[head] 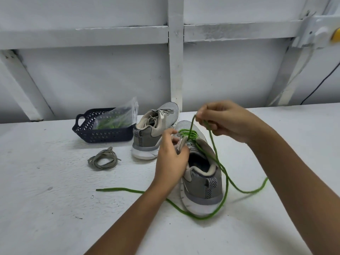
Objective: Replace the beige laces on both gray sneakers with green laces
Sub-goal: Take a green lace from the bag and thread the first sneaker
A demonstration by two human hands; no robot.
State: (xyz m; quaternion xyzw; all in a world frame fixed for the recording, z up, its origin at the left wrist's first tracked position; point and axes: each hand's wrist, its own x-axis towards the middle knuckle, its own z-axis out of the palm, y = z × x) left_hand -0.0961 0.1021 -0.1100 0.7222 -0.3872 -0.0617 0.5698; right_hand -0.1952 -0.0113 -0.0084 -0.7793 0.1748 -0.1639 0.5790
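In the head view, the right hand (226,122) is pinching the green lace (227,178) between thumb and curled fingers, holding it taut above the eyelets of the nearer gray sneaker (200,188). Just below and left of that pinch, the left hand (171,157) is gripping the sneaker's tongue and collar edge, fingers curled round it. From the right hand's grip the lace is running down into the crossed green rows over the tongue. Its loose lengths are trailing toward the person, looping round the heel and spreading across the white table (55,199) to either side of the forearms. Left of the left hand's grip and touching the held shoe, the second gray sneaker (156,129) is standing with its beige laces (152,118) in place. Farther left, a coiled beige lace (104,159) is lying well apart, and beyond it a dark basket (103,135) is holding a plastic bag (119,115) with green inside. Right of the pinch, bare tabletop is stretching out to the wall edge behind.
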